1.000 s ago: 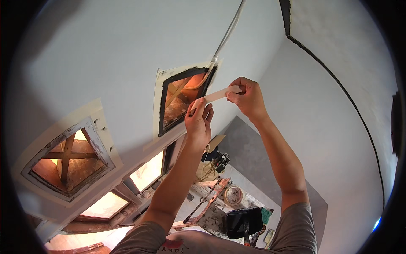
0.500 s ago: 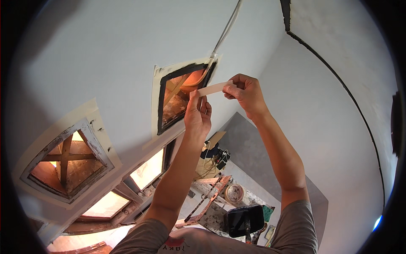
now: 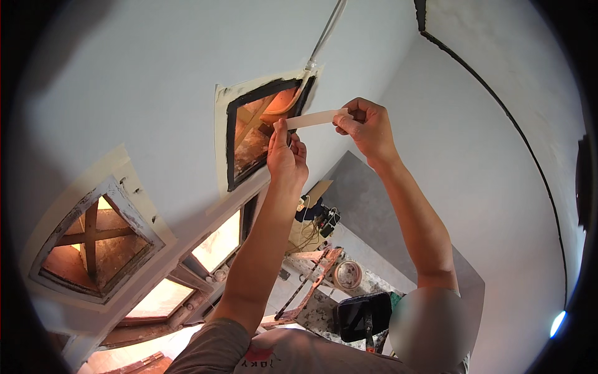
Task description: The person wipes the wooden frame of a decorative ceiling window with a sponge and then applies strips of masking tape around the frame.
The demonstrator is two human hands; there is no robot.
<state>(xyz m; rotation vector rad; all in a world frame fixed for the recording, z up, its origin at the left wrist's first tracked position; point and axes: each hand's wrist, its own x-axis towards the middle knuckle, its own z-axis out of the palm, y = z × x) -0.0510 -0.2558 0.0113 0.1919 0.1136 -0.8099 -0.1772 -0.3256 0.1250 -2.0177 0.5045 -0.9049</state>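
Both hands are raised to a pale ceiling. The left hand pinches one end of a strip of tape, thumb and fingers shut on it. The right hand, at 3 o'clock from the left, has its fingers closed on the other end. The tape stretches taut between the 2 grips, just in front of the right edge of an opening cut in the ceiling. Whether it touches the ceiling there cannot be told.

The opening is 4-sided, edged with a dark band and a border of pale masking. Orange-brown timber shows inside it. A thin cable runs from its top corner toward 12 o'clock. At 8 o'clock from the opening, well apart, sits a second opening with crossed wooden battens inside and pale masking around it.

The ceiling is smooth and matte, meeting a white wall at 3 o'clock. A dark line curves down that wall. Below the hands, at 6 o'clock, are lit window panes, a paint-spattered ladder, a tape roll and a black bag.
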